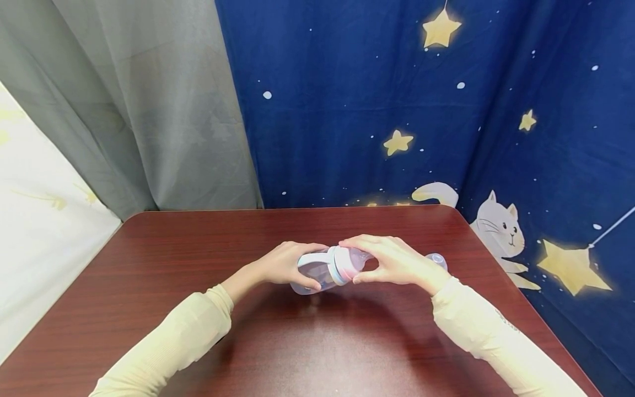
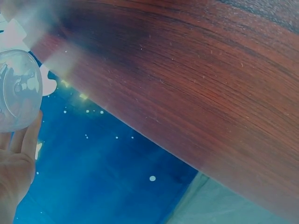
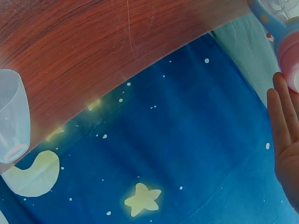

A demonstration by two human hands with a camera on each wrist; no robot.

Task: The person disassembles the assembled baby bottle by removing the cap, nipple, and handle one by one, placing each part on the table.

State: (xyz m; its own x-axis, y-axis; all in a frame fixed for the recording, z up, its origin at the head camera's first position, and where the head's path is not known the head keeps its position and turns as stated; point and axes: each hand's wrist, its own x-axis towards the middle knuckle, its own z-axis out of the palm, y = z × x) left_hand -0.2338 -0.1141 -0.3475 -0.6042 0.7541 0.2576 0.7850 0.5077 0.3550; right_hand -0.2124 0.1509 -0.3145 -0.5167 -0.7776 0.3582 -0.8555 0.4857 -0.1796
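Observation:
A clear baby bottle (image 1: 320,271) with a pink collar (image 1: 344,264), pale handles and a teat lies tilted between both hands, teat end to the right. My left hand (image 1: 290,266) grips the bottle's body, its thumb along the near side. The fingers and thumb of my right hand (image 1: 392,260) pinch the pink collar. In the left wrist view the round base of the bottle (image 2: 21,91) faces the camera above the left palm (image 2: 16,170). The right wrist view has the pink collar (image 3: 289,53) beside the right fingers (image 3: 280,112).
A clear cap (image 1: 437,260) stands on the dark red wooden table (image 1: 223,237), just behind the right wrist. Grey curtain (image 1: 188,110) and blue star-patterned curtain (image 1: 337,110) hang along the table's far edge.

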